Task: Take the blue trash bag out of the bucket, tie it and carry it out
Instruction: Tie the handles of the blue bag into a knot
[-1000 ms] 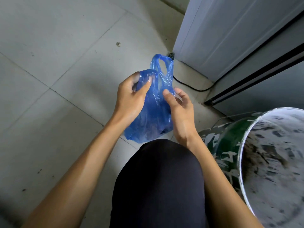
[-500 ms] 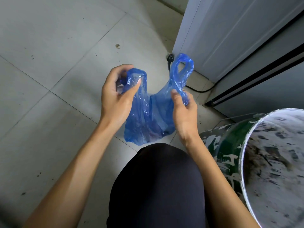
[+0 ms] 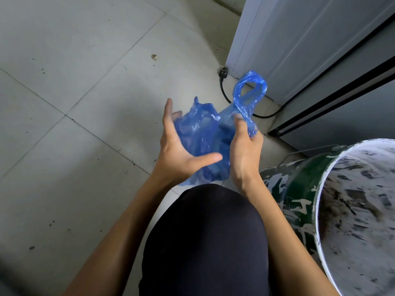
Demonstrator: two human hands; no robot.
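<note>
While bag (image 3: 201,133) hides left hand (image 3: 179,152) fingertips, bucket (image 3: 299,189) is cropped.

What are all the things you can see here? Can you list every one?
bag: one, blue, see-through, held up in the middle above the floor, one handle loop sticking up.
bucket: one, green outside with white paint smears, white and dirty inside, lower right, no bag in it.
cable: one, black, with a plug, on the floor by the cabinet corner.
cabinet: one, pale grey, upper right.
floor: pale grey tiles with dark specks, left and centre.
knee: one, in dark cloth, bottom centre.
left hand: open, fingers spread, against the bag's left side.
right hand: pinching the bag below the loop.
</note>
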